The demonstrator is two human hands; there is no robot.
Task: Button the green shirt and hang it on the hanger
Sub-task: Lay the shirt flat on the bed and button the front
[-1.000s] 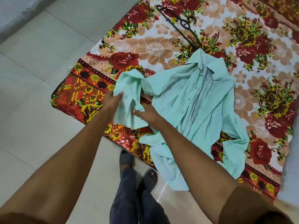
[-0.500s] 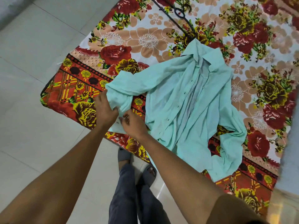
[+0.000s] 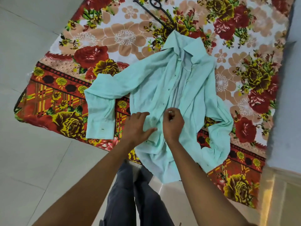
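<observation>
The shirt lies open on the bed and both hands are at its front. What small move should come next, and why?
Probably bring the two front edges together and close the button nearest the hands. The green shirt lies spread and unbuttoned; the left hand rests flat on the left panel, the right hand pinches cloth at the placket, and the hanger lies unused beyond the collar.
</observation>
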